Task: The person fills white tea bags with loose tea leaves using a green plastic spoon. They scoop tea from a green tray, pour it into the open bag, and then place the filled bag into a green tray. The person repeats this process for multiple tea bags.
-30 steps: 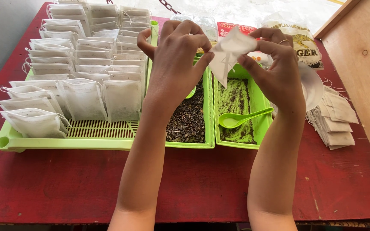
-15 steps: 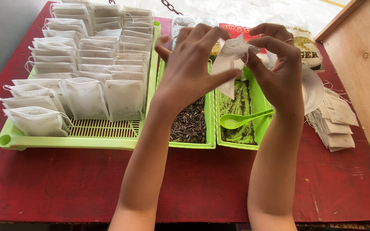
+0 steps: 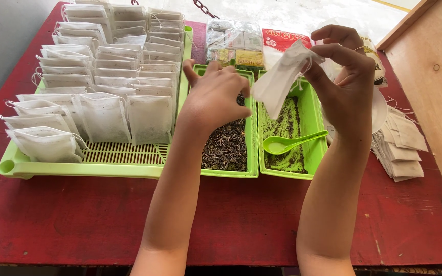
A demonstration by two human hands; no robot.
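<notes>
1. my right hand (image 3: pixel 346 76) is raised over the right green tray (image 3: pixel 313 107), fingers pinched shut on the top of an empty white filter bag (image 3: pixel 281 82), which hangs tilted above it
2. my left hand (image 3: pixel 213 97) is down in the middle tray (image 3: pixel 251 153), fingers curled into the dark loose tea leaves (image 3: pixel 226 145); i cannot tell if it has closed on a pinch
3. a green spoon (image 3: pixel 290 143) lies in the right tray; filled bags (image 3: pixel 103 117) stand in rows on the slatted tray to the left, flat empty bags (image 3: pixel 400 145) are stacked on the red counter (image 3: pixel 231 220)
4. i judge this as the filling step: the next move calls for holding the bag mouth open and bringing leaves up without spilling
</notes>
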